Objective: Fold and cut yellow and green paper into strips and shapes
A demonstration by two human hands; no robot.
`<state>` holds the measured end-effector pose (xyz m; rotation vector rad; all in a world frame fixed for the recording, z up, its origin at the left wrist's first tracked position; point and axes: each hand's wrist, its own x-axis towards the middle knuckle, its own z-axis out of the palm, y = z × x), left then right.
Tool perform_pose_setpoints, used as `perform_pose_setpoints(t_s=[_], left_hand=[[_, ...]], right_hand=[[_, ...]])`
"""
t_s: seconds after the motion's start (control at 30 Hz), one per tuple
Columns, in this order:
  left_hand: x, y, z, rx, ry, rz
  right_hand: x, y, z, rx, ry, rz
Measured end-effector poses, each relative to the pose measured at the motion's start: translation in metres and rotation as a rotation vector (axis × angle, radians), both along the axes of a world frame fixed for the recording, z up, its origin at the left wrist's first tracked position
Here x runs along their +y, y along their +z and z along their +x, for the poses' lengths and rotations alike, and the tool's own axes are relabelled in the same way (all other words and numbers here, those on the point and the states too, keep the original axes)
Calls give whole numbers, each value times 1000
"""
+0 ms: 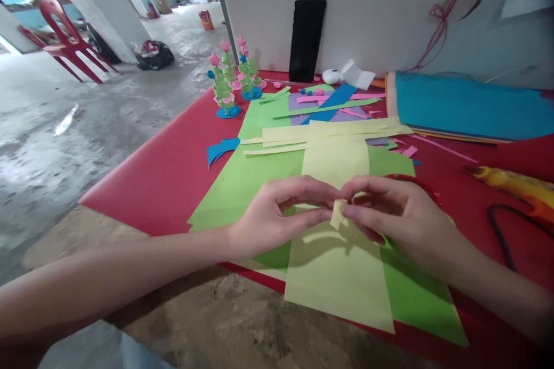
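Between my two hands is a small folded strip of pale yellow paper (338, 214). My left hand (288, 207) pinches it from the left with thumb and fingers. From the right, my right hand (385, 207) grips it too, its thumb pressed on the front. Both hands hover over a pale yellow sheet (341, 282) that lies on a larger green sheet (225, 202). Behind the hands, several cut yellow strips (285, 136) lie across the sheets. Red-handled scissors, mostly covered by my right hand, seem to lie beneath it.
Paper trees with pink stars (224, 89) stand at the table's back left edge. A black phone (307, 40) leans on the wall beside a white earbud case (331, 76). Blue sheets (467, 105) are stacked at right, near a yellow glue gun (511, 181) with a dark cord.
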<state>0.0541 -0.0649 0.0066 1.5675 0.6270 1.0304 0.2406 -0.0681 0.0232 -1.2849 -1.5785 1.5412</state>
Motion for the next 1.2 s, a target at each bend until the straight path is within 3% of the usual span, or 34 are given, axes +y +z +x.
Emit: perform_pose_setpoints(t_s=[0.2,0.4,0.8,1.2], left_hand=[[0,0,1,-69,-19,-114],[1,5,0,14,16,-158],[-1,7,1,-25,-65,-301],[0,3,0,103,-4,-195]], right_hand=[[1,-6,1,159,-25,-48],[-1,-3,2,270,-7,-155],[-5,3,-3,270,-97,-208],[-6,-1,-2,239,-62,-184]])
